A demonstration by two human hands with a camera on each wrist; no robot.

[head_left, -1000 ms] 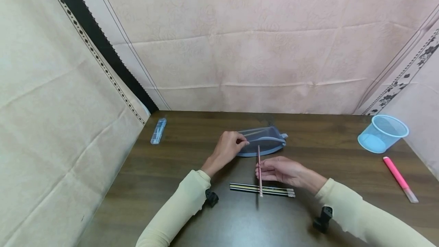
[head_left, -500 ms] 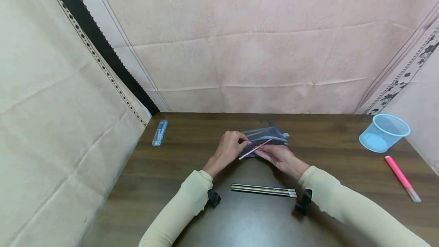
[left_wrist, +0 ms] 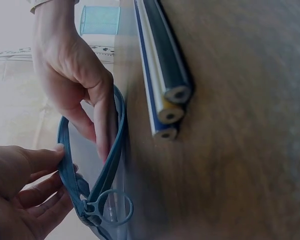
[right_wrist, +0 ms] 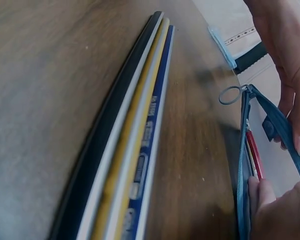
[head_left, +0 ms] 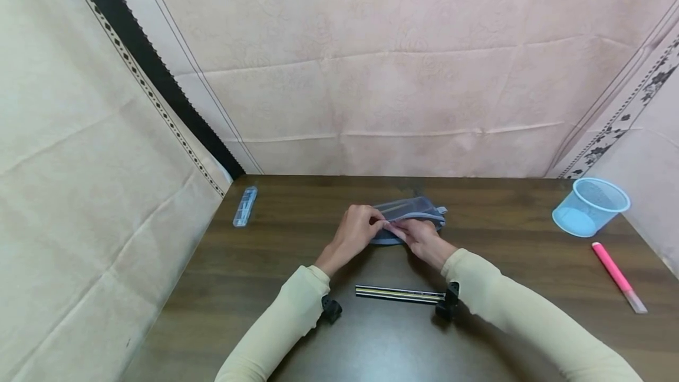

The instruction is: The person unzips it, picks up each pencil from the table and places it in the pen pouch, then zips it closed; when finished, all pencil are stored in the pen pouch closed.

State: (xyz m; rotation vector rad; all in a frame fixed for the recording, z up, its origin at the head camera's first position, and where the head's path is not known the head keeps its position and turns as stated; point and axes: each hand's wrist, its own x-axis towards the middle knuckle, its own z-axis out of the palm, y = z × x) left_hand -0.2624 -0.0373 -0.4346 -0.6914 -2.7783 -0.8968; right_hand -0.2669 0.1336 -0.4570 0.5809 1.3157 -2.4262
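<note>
The left hand (head_left: pixel 354 231) pinches one edge of the open pouch (head_left: pixel 408 208), whose zipper ring (right_wrist: pixel 230 95) hangs near those fingers. The right hand (head_left: pixel 421 241) reaches into the mouth, its fingers pinching a red pencil (right_wrist: pixel 254 153) inside the pouch. Nearer the person than both sets of fingers, three pencils (head_left: pixel 395 294) lie side by side on the tabletop (head_left: pixel 498 223). Well right of the fingers lies a blue cup (head_left: pixel 590 208).
</note>
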